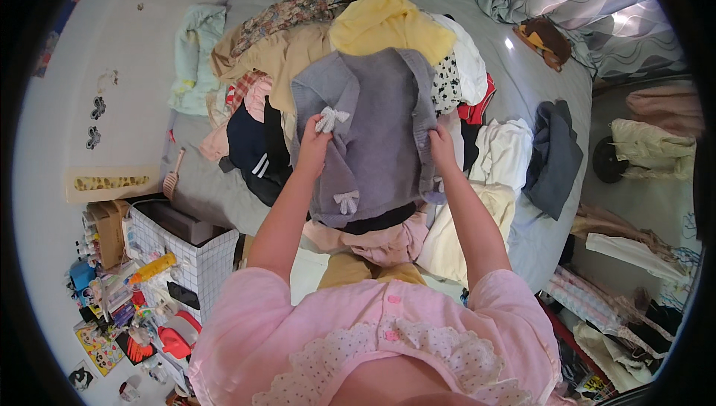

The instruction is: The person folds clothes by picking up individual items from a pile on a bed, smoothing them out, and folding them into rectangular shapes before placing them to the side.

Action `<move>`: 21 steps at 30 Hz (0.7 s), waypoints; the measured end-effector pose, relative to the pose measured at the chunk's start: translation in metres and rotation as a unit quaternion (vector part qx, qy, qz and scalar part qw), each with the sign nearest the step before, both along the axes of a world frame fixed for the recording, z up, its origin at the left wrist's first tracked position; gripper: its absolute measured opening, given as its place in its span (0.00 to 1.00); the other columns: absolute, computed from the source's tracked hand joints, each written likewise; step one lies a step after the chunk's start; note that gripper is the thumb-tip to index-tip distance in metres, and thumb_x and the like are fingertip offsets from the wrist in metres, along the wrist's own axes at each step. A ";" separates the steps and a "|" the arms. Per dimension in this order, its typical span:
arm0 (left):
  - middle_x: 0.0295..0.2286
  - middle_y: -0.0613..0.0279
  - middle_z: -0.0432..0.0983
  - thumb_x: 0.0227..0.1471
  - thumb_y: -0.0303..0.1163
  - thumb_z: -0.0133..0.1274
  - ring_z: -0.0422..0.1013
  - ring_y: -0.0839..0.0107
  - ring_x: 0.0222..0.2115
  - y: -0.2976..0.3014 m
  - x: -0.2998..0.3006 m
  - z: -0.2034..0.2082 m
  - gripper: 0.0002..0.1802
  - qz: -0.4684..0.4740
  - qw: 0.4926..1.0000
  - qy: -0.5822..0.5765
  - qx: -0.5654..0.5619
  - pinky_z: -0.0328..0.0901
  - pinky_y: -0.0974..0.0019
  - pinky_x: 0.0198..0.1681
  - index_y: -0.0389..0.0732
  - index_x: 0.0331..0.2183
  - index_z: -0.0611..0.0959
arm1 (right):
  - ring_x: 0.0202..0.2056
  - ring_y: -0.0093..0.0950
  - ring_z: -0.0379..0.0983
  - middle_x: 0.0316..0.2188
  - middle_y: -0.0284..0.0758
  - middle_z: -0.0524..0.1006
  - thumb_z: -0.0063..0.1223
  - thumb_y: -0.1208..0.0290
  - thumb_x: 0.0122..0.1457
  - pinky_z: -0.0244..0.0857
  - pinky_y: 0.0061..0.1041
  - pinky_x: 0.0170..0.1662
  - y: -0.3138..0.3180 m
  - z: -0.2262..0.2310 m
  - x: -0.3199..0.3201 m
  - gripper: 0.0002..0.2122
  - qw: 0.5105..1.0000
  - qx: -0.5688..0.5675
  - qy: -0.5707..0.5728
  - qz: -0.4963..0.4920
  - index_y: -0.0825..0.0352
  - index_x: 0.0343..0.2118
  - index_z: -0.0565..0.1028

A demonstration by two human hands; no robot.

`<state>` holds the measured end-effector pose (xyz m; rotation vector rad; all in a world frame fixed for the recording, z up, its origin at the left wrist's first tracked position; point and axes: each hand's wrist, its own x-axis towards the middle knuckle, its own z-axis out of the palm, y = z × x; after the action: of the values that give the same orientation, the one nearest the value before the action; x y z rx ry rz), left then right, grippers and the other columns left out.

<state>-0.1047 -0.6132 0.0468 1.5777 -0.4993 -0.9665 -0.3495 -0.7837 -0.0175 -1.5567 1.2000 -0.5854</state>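
Note:
A grey knit cardigan with white bow trims is spread out in front of me, on top of a heap of clothes. My left hand grips its left front edge beside the upper bow. On the other side, my right hand has its fingers closed on the right edge. Past the collar lies a yellow garment, with a beige garment to its left. Below the hem, a pink garment hangs at the bed's near edge.
White clothes and a dark grey folded garment lie on the bed at right. A pale green garment and a hairbrush are at left. Near the bed's left corner stands a checked storage box.

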 end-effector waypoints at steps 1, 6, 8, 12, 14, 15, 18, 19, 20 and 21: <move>0.40 0.62 0.63 0.42 0.20 0.42 0.62 0.74 0.37 0.000 -0.003 0.002 0.24 0.038 0.989 0.125 -0.071 0.58 0.74 0.39 0.37 0.45 0.62 | 0.28 0.28 0.67 0.28 0.35 0.71 0.38 0.71 0.51 0.61 0.25 0.32 0.008 0.006 0.003 0.11 0.991 0.053 -0.121 0.018 0.71 0.33 0.69; 0.44 0.50 0.60 0.42 0.22 0.45 0.55 0.60 0.49 -0.004 -0.028 -0.002 0.35 -0.115 0.982 -0.144 0.036 0.48 0.66 0.52 0.38 0.52 0.51 | 0.28 0.24 0.64 0.28 0.36 0.68 0.43 0.77 0.48 0.59 0.19 0.32 0.023 0.004 0.019 0.19 0.994 0.112 -0.006 0.015 0.71 0.44 0.58; 0.43 0.48 0.61 0.41 0.23 0.46 0.57 0.58 0.47 -0.006 -0.037 -0.001 0.34 -0.090 0.957 -0.274 0.003 0.51 0.65 0.50 0.38 0.51 0.53 | 0.29 0.28 0.64 0.28 0.39 0.67 0.44 0.79 0.46 0.60 0.22 0.33 0.031 0.001 0.021 0.19 0.995 -0.066 0.072 -0.021 0.71 0.43 0.59; 0.40 0.48 0.64 0.40 0.28 0.49 0.62 0.56 0.41 -0.004 -0.037 0.034 0.27 -0.100 0.703 -0.702 0.052 0.57 0.64 0.44 0.36 0.46 0.65 | 0.36 0.39 0.64 0.32 0.42 0.66 0.47 0.82 0.40 0.60 0.30 0.38 0.046 0.051 0.039 0.16 0.907 -0.398 0.138 -0.011 0.69 0.37 0.64; 0.38 0.50 0.65 0.40 0.29 0.50 0.63 0.57 0.39 -0.012 -0.037 0.028 0.23 -0.159 0.729 -0.663 0.055 0.58 0.63 0.42 0.36 0.42 0.68 | 0.36 0.40 0.64 0.32 0.42 0.66 0.47 0.81 0.41 0.60 0.31 0.39 0.046 0.056 0.049 0.14 0.915 -0.387 0.093 0.063 0.69 0.35 0.65; 0.36 0.52 0.67 0.39 0.31 0.51 0.64 0.58 0.38 -0.018 -0.035 0.024 0.20 -0.216 0.752 -0.620 0.058 0.59 0.62 0.40 0.37 0.39 0.71 | 0.36 0.41 0.64 0.33 0.42 0.66 0.47 0.81 0.42 0.60 0.32 0.39 0.045 0.056 0.054 0.12 0.917 -0.373 0.049 0.136 0.69 0.33 0.67; 0.32 0.53 0.69 0.39 0.36 0.52 0.67 0.57 0.33 -0.043 -0.033 0.024 0.18 -0.173 0.798 -0.544 0.193 0.62 0.60 0.36 0.37 0.32 0.72 | 0.35 0.40 0.65 0.33 0.41 0.66 0.47 0.81 0.42 0.60 0.32 0.38 0.033 0.039 0.065 0.11 0.944 -0.310 0.084 0.077 0.68 0.32 0.68; 0.32 0.53 0.69 0.39 0.36 0.52 0.67 0.57 0.33 -0.047 -0.029 0.021 0.18 -0.172 0.798 -0.544 0.193 0.62 0.60 0.36 0.37 0.32 0.72 | 0.35 0.40 0.65 0.33 0.41 0.66 0.47 0.81 0.42 0.60 0.32 0.38 0.030 0.032 0.068 0.11 0.944 -0.310 0.084 0.078 0.68 0.32 0.68; 0.31 0.53 0.69 0.38 0.38 0.53 0.68 0.57 0.31 -0.050 -0.025 0.017 0.18 -0.155 0.802 -0.536 0.213 0.63 0.60 0.33 0.37 0.31 0.71 | 0.35 0.40 0.65 0.32 0.41 0.67 0.47 0.80 0.43 0.61 0.33 0.38 0.027 0.027 0.069 0.10 0.955 -0.274 0.104 0.044 0.67 0.32 0.69; 0.30 0.53 0.69 0.38 0.40 0.53 0.69 0.56 0.29 -0.053 -0.021 0.013 0.18 -0.137 0.805 -0.528 0.233 0.64 0.60 0.30 0.37 0.29 0.71 | 0.34 0.41 0.66 0.32 0.42 0.67 0.47 0.79 0.43 0.61 0.33 0.37 0.023 0.021 0.069 0.10 0.963 -0.237 0.125 0.009 0.66 0.31 0.69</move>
<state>-0.1258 -0.6662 0.0600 2.5036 -1.3651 -0.3028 -0.2804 -0.7610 0.0038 -2.0940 1.2906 -0.7158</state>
